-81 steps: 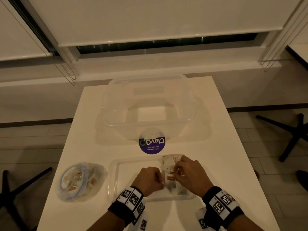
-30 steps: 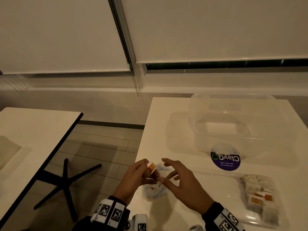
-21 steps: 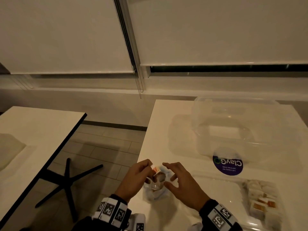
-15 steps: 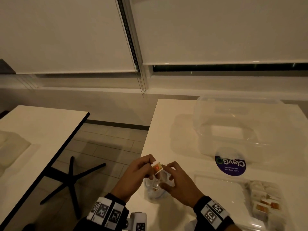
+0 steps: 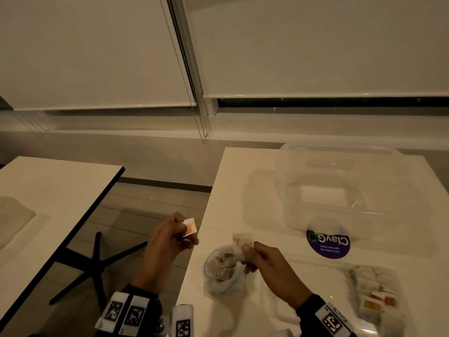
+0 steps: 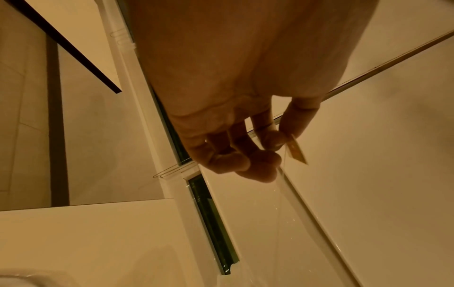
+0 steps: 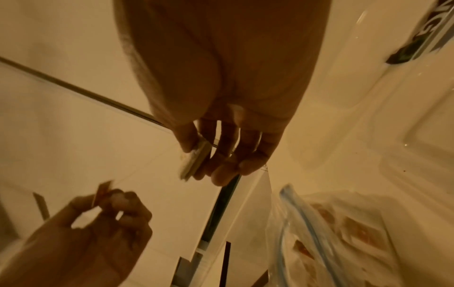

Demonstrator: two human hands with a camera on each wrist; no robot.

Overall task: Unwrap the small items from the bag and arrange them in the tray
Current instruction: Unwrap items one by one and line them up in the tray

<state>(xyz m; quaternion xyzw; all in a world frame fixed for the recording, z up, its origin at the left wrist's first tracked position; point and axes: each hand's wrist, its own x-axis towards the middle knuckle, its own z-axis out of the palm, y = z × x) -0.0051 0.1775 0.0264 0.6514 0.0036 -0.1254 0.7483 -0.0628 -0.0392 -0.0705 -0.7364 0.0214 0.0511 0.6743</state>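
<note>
Now I'm mid-unwrap: my left hand [image 5: 170,237] pinches the tag [image 5: 190,226], my right hand [image 5: 269,261] pinches the sachet [image 5: 243,242]. Next, I'd judge, it goes to the tray [image 5: 303,288] at 4 o'clock.

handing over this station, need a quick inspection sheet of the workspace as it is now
surface: white table, dim light
job's things: bag open, items inside; tray with a row of items at its right end; tag and tea bag held apart
clutter: clear tub upside down; round sticker
grippers: left hand pinches tag; right hand pinches tea bag
cables: thin string at the tag; blind cords
surroundings: second table, chair base, blinds
</note>
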